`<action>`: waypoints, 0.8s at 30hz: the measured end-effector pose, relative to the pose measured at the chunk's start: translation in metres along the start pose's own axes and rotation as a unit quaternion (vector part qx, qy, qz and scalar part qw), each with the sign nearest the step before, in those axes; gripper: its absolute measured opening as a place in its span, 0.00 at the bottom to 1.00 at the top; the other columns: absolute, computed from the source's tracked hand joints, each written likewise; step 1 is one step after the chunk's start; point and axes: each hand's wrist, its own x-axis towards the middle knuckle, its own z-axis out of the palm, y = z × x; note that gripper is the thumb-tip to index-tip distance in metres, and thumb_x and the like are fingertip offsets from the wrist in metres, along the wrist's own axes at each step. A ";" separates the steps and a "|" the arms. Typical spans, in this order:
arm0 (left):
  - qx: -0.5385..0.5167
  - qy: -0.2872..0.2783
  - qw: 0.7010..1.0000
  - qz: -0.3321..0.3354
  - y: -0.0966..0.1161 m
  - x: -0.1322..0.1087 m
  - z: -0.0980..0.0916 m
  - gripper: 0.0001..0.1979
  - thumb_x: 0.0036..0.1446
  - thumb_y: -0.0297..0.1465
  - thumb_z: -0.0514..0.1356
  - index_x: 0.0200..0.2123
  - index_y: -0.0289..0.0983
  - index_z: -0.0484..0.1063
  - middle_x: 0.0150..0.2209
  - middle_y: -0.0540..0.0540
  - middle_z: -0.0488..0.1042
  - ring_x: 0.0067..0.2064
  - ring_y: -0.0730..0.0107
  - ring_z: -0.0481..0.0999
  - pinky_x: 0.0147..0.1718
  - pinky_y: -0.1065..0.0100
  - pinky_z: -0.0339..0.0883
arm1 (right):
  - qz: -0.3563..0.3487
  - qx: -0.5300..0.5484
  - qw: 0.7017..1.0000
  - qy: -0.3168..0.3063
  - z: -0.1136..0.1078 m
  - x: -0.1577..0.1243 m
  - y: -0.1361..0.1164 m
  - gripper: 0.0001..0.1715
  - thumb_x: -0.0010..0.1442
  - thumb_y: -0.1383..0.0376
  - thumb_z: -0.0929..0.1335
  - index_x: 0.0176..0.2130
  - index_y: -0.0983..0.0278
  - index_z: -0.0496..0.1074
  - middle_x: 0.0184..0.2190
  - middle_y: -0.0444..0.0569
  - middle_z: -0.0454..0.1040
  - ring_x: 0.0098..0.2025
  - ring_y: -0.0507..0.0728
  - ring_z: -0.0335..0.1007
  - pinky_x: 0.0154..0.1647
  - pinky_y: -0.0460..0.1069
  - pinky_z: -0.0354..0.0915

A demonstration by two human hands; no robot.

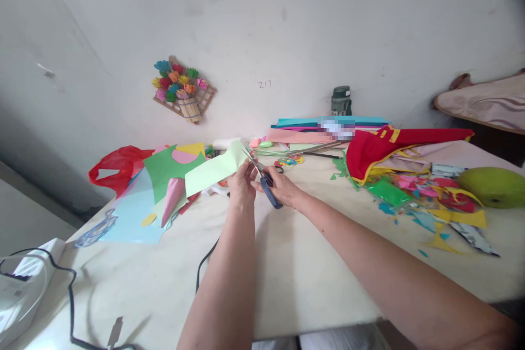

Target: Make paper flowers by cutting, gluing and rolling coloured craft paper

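A pale green sheet of paper (211,170) is held up over the table, pinched at its right end by my left hand (243,179). My right hand (283,187) grips a pair of scissors (268,191) with dark blue handles. The scissor blades point up and left, at the paper's right edge beside my left fingers. Whether the blades are fully closed is hard to make out. Below and left of the sheet lie a pink paper cone (173,200) and a yellow paper circle (148,220).
Left stand a red plastic bag (118,167), green paper (164,167), light blue paper (135,219) and a power strip (39,268) with cables. Right are red cloth (369,156), paper scraps (447,191) and a green fruit (492,187). A bottle (341,101) stands by the wall behind stacked coloured paper (295,135).
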 end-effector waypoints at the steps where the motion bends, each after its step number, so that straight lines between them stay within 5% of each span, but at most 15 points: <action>1: 0.000 0.000 1.000 -0.001 0.000 0.000 0.000 0.12 0.39 0.24 0.63 0.32 0.33 0.71 0.31 0.45 0.75 0.33 0.69 0.75 0.32 0.72 0.67 | 0.002 0.003 1.000 0.001 0.000 0.000 -0.001 0.24 0.48 0.55 0.67 0.42 0.64 0.62 0.29 0.44 0.67 0.30 0.52 0.62 0.31 0.46 0.58; 24: -0.016 0.047 0.999 -0.005 0.005 0.002 0.003 0.05 0.41 0.23 0.60 0.27 0.33 0.70 0.25 0.47 0.74 0.27 0.74 0.73 0.29 0.74 0.65 | -0.037 -0.135 0.988 0.067 0.016 0.000 0.008 0.12 0.50 0.58 0.65 0.32 0.63 0.65 0.22 0.44 0.67 0.24 0.51 0.62 0.26 0.45 0.56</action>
